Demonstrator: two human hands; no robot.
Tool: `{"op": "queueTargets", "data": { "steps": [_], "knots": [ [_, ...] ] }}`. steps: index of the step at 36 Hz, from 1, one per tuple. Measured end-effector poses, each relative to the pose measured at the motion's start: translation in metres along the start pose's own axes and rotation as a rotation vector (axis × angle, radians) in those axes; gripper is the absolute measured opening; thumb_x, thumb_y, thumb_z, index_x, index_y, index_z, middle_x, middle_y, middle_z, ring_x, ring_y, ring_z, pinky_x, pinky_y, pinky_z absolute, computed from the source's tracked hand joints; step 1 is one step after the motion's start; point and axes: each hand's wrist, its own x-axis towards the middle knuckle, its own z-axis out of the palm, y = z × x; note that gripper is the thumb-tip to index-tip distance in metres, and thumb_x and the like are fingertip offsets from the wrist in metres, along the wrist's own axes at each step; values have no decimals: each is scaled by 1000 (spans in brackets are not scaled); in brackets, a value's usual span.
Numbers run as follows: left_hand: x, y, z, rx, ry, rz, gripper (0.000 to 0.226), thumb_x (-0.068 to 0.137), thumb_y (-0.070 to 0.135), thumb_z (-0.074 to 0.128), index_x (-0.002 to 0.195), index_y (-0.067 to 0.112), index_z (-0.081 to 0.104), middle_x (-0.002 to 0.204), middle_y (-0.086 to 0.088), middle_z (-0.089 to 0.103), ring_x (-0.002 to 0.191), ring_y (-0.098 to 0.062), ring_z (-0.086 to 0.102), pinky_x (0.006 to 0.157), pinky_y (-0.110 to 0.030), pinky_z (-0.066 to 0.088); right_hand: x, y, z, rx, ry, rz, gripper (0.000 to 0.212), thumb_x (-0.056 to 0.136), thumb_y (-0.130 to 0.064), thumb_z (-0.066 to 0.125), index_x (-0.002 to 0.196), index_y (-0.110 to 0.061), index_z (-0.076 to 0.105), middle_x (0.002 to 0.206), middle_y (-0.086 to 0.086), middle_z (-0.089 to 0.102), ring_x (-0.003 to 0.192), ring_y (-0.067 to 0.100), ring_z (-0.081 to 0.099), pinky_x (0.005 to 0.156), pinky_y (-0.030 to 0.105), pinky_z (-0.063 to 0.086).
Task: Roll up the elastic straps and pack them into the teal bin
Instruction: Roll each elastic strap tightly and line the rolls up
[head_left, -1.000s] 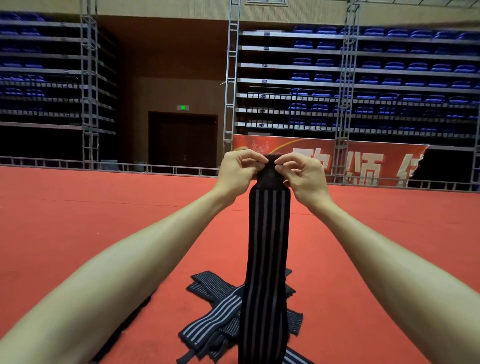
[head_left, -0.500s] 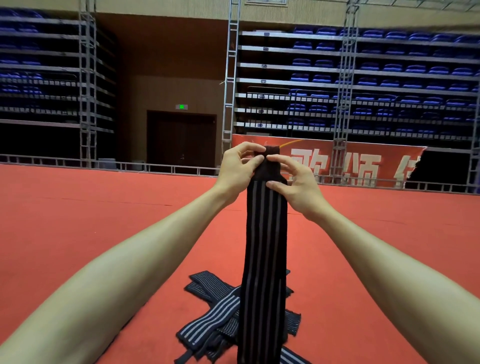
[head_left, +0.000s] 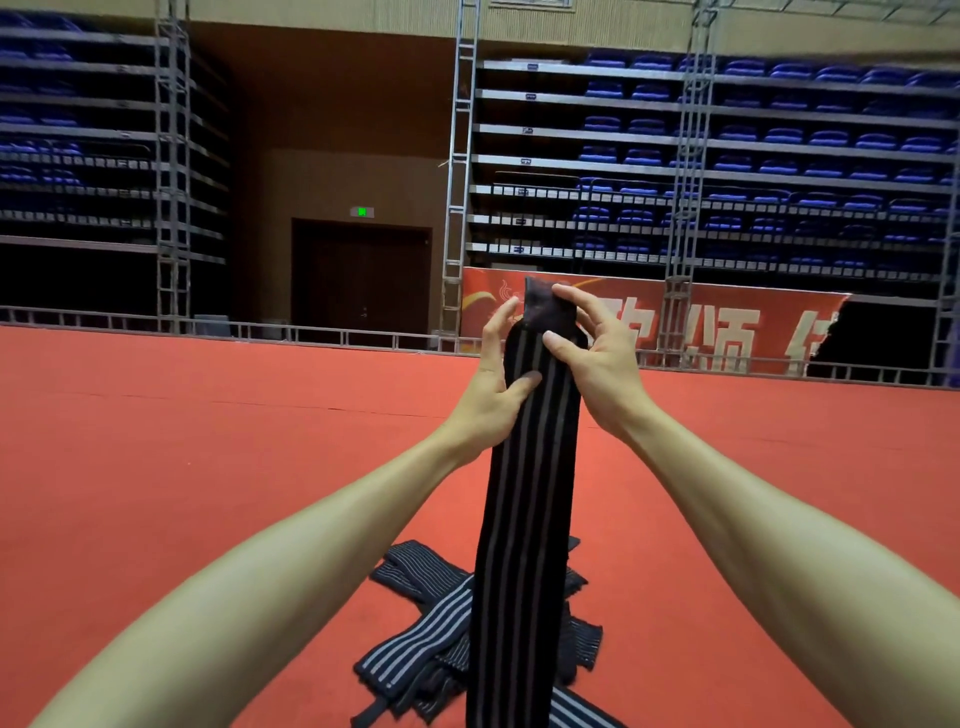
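A long black elastic strap with grey stripes (head_left: 524, 519) hangs straight down in front of me, its plain dark top end held up at arm's length. My left hand (head_left: 493, 384) grips its left edge a little below the top, thumb across the front. My right hand (head_left: 597, 358) holds the top end from the right, fingers curled over the dark tip and thumb pressing the front. On the red floor beneath lies a pile of several more striped straps (head_left: 415, 644), partly hidden behind the hanging one. No teal bin is in view.
Red carpet floor (head_left: 208, 467) stretches out on all sides. A low metal railing (head_left: 260, 330), a red banner (head_left: 727, 332), scaffold towers and tiers of blue seats stand far behind. A dark doorway (head_left: 361, 280) is at the back centre.
My left hand slid down from the strap's top edge to grip lower on the left side. The right hand has shifted over the dark tip, which now stands unfolded above the fingers.
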Motion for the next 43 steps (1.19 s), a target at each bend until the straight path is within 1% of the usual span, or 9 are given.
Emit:
{"op": "queueTargets", "data": {
  "steps": [4,10,14,20,25,29,33,37,43],
  "knots": [
    [0,-2,-1,-14,-23,9,74,96,-10,46,149,35,20,157,5,28,140,-1,36,112,-20,35,1,2,-2,-81,-72,-21,49,92,0,62,135,-21,52,133,-3,59,121,5,56,103,20,44],
    [-6,-4,3,33,8,23,61,95,-10,50,145,17,29,146,8,35,128,15,38,102,-6,33,0,8,-3,-106,-64,-17,48,91,3,62,136,-13,54,131,-2,61,121,5,57,106,27,46],
    [-17,-8,5,29,-85,-13,70,93,-4,59,143,30,26,144,12,37,131,1,43,111,-23,38,-3,11,-1,-67,-25,-18,45,90,5,61,127,-20,58,124,-1,64,117,8,60,103,32,49],
    [-45,-32,4,27,-235,-118,88,85,-12,61,147,37,21,138,18,40,114,8,53,94,-13,44,-2,16,-1,-68,9,-20,43,88,7,62,117,-25,61,119,-8,64,117,6,58,105,36,48],
    [-63,-48,10,43,-267,-150,92,88,-6,65,149,45,19,154,9,31,137,2,38,111,-17,34,2,15,0,-85,25,-20,49,87,6,64,110,-37,62,117,-13,65,120,9,58,108,48,44],
    [-64,-54,12,53,-219,-154,94,88,-2,68,144,57,20,158,16,23,146,-1,23,121,-30,23,2,15,4,-76,6,-2,44,88,7,63,118,-25,63,117,-12,65,117,4,58,106,39,48],
    [-67,-55,13,83,-206,-142,90,88,3,70,143,50,18,148,37,17,138,22,15,112,-5,15,1,15,6,-99,0,-4,42,88,8,63,122,-17,62,115,-17,63,111,-6,57,101,23,48],
    [-74,-59,13,110,-250,-147,91,87,6,73,145,46,16,149,37,12,135,26,15,107,0,17,4,16,7,-139,34,-23,40,87,10,62,123,-9,62,115,-10,63,105,-16,55,93,6,40],
    [-100,-81,8,200,-461,-222,101,87,1,71,144,56,8,145,39,17,128,26,28,105,-4,26,13,13,1,-127,107,1,41,88,7,62,124,-14,61,117,-7,63,110,-3,58,97,17,47]
  ]
}}
